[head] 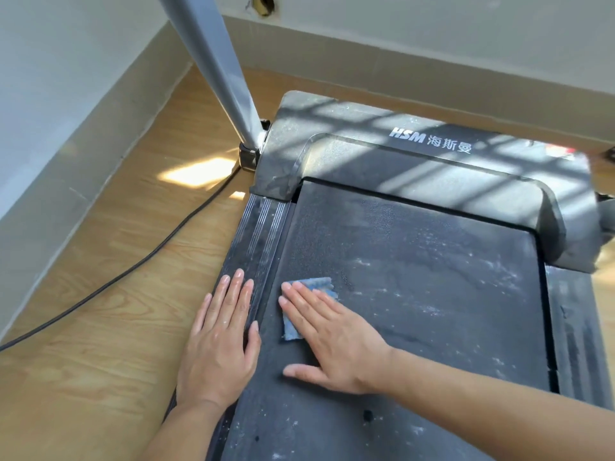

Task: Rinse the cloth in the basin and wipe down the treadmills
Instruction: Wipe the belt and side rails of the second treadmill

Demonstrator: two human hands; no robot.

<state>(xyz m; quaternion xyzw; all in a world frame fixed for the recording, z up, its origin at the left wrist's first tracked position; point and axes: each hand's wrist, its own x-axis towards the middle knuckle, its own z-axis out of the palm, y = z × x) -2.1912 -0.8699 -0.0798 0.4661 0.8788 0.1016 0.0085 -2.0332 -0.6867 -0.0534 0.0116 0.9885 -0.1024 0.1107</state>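
Note:
A dusty black treadmill (416, 277) fills the right of the view, with a grey motor cover (349, 128) at its far end. A small blue cloth (319, 285) lies flat on the belt near its left edge. My right hand (332, 334) presses the cloth down with straight fingers and covers most of it. My left hand (223, 337) rests flat on the ribbed left side rail (263, 227), fingers straight and wet-looking. No basin is in view.
A grey upright post (216, 61) rises from the treadmill's front left corner. A black power cable (133, 271) runs across the wooden floor (83, 327) on the left. White walls (66, 94) close the corner behind and to the left.

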